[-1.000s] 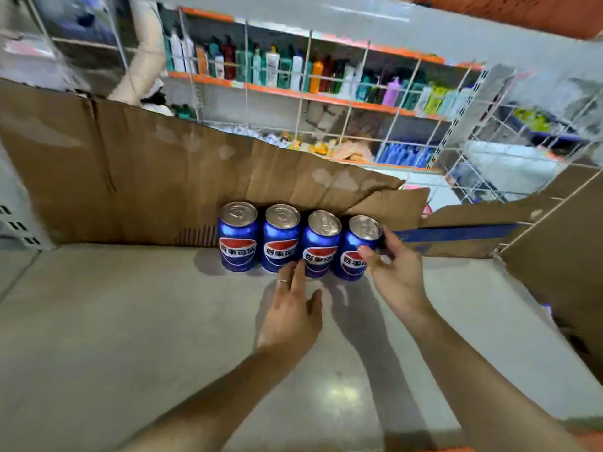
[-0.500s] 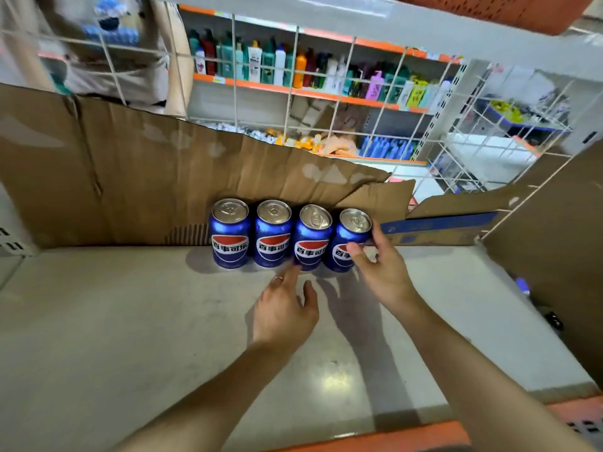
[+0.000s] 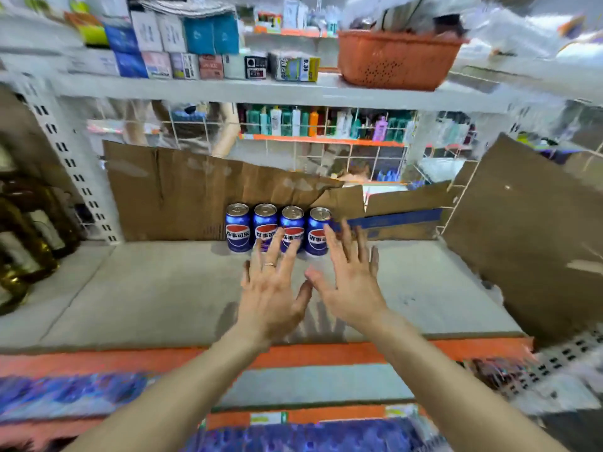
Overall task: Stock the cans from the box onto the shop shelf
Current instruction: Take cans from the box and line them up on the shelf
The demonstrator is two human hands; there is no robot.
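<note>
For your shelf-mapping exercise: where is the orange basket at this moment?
In the head view, the orange basket sits on the upper shelf, right of centre, above the row of blue cans and right of the small boxed goods.

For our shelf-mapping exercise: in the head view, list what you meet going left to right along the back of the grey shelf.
Brown bottles → white slotted upright → four blue cans → blue-striped cardboard → leaning cardboard panel.

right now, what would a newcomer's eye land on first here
Four blue cans stand upright in a row at the back of the grey shelf, against brown cardboard. In front of them the left hand and right hand spread open, holding nothing. An orange basket sits on the shelf above, to the right.
</note>
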